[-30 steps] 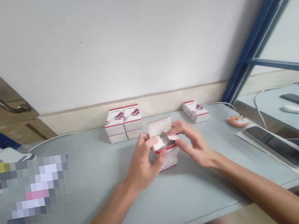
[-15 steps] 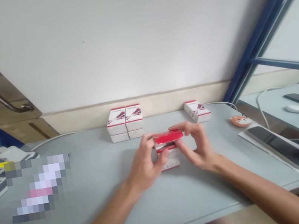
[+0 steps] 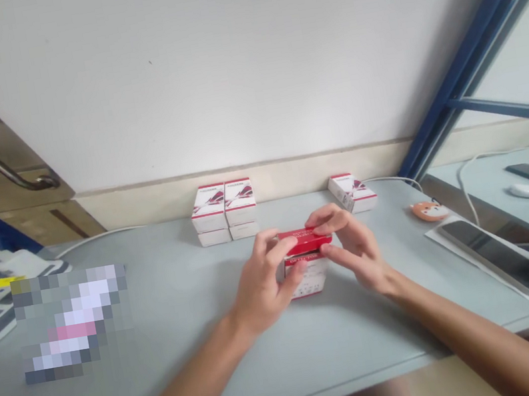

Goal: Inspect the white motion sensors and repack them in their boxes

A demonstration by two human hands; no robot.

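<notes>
A small white and red cardboard box [image 3: 312,278] stands upright on the grey table, with "DETECTOR" printed along its upper front edge. Its red top flap [image 3: 310,242] is folded forward over the top, and a narrow dark gap shows beneath it. My left hand [image 3: 269,285] grips the box's left side, thumb on the front face and forefinger on the flap. At the flap's right end, my right hand [image 3: 351,247] pinches it between thumb and fingers.
Behind, several matching boxes [image 3: 225,214] are stacked against the wall, and another box [image 3: 352,193] lies right of them. At right are an orange animal-face object [image 3: 429,210] and a phone [image 3: 500,255] on white paper. A power strip [image 3: 37,268] and a pixelated item [image 3: 73,328] lie left.
The red flap has come down from a raised position towards the box's front edge. My left forefinger has moved onto the flap. The view has shifted slightly.
</notes>
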